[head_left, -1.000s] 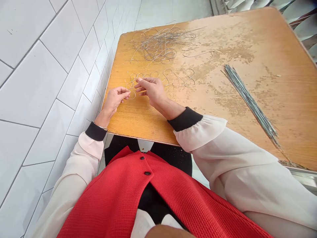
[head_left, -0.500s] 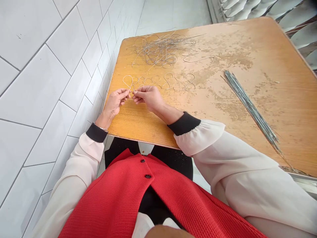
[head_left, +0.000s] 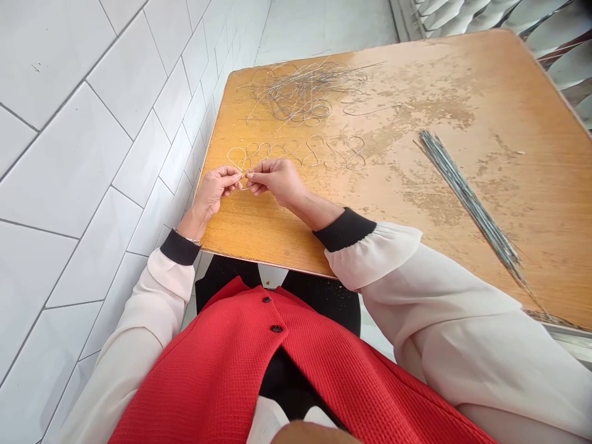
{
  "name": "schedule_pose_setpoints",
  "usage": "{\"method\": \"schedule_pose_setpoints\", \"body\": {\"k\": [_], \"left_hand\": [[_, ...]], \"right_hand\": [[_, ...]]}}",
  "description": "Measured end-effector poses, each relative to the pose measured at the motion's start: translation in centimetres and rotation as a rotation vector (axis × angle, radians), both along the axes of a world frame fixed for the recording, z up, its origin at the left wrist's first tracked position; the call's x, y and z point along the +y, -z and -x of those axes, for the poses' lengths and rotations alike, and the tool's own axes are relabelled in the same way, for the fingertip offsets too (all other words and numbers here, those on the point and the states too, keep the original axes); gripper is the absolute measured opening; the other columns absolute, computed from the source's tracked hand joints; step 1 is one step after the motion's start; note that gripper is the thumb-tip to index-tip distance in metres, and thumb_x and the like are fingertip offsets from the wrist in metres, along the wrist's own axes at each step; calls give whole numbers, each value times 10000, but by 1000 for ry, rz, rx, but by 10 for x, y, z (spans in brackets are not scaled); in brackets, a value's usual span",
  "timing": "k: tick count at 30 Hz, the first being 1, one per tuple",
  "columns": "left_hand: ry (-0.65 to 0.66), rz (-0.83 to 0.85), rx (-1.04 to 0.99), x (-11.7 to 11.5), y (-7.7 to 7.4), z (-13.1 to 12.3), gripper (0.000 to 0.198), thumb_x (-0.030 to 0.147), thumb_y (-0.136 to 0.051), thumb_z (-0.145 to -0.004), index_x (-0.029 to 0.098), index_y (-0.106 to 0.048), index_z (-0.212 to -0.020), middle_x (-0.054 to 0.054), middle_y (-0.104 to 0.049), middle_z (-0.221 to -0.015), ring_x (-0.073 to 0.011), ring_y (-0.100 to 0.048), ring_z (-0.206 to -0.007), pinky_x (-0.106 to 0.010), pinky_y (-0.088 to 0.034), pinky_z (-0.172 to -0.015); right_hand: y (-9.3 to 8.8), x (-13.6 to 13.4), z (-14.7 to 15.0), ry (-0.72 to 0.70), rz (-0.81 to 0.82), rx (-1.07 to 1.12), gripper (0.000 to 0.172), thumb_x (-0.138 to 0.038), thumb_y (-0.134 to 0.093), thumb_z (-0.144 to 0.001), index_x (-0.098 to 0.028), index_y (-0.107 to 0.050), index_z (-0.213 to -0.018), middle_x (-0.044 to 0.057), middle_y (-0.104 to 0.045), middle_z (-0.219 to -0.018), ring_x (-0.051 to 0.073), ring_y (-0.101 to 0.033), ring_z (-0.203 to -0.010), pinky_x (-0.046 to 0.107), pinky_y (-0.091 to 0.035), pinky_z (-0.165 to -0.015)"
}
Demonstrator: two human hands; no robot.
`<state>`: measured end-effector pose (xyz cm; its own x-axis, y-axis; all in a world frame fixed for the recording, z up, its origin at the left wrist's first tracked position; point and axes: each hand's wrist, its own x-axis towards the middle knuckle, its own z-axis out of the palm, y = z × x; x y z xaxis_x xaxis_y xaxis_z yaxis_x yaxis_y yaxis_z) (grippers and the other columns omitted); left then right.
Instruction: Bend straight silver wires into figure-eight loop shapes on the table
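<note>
Between my two hands is a thin pale wire (head_left: 236, 150), bent into a loop that rises above my fingertips. My left hand (head_left: 220, 185) is closed, pinching the wire between thumb and forefinger. Close beside it, almost touching, my right hand (head_left: 274, 180) pinches the same wire from the right. A small part of the wire curves below the fingers; where it crosses is partly hidden by them. Just beyond my hands, several wires bent like figure eights (head_left: 355, 153) lie in a row on the wooden table (head_left: 393, 191).
A tangled heap of loose, curled wires (head_left: 300, 92) covers the table's far left part. On the right a bundle of straight wires (head_left: 469, 197) lies slantwise. A white tiled wall (head_left: 111, 142) runs along the left side, and a white patterned screen (head_left: 555, 37) stands at the far right.
The wire loop has tipped slightly to the left and lower. My hands have barely shifted and still pinch the wire.
</note>
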<state>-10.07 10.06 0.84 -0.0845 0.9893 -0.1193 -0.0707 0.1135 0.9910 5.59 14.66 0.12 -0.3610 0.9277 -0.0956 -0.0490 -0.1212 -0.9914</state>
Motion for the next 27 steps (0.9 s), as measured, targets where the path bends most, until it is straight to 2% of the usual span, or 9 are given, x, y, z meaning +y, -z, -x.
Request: {"method": "schedule_pose_setpoints", "body": {"k": [8,18,23,27], "left_hand": [[21,0,-18,2,7,2,198,76,-669,-874,155,-662,-692,20,-636,-584,-30,-486,-523,-158,-302,-488],[22,-22,8,1,11,4,147,98,-690,-867,143,-666,-729,21,-645,-610,-25,-500,-553,-145,-312,-506],[-7,-26,80,3,15,5,137,114,-684,-877,148,-661,-747,21,-648,-637,-29,-507,-575,-146,-312,-511],[-16,-5,156,3,14,6,152,111,-669,-881,151,-649,-735,22,-638,-658,-32,-504,-587,-157,-303,-512]], "right_hand": [[1,1,-3,-30,-60,-42,237,-159,-871,-759,-153,-679,-620,-10,-654,-545,66,-576,-477,174,-491,-493],[15,11,-6,-99,-182,-81,184,-227,-863,-763,-158,-713,-682,-10,-671,-579,70,-576,-496,175,-489,-495],[15,12,-7,-60,-151,-159,140,-193,-838,-791,-155,-726,-717,-1,-688,-626,80,-612,-533,185,-518,-532],[9,13,-8,46,-83,-203,183,-169,-745,-885,-139,-709,-708,33,-705,-666,86,-617,-520,201,-514,-524]]}}
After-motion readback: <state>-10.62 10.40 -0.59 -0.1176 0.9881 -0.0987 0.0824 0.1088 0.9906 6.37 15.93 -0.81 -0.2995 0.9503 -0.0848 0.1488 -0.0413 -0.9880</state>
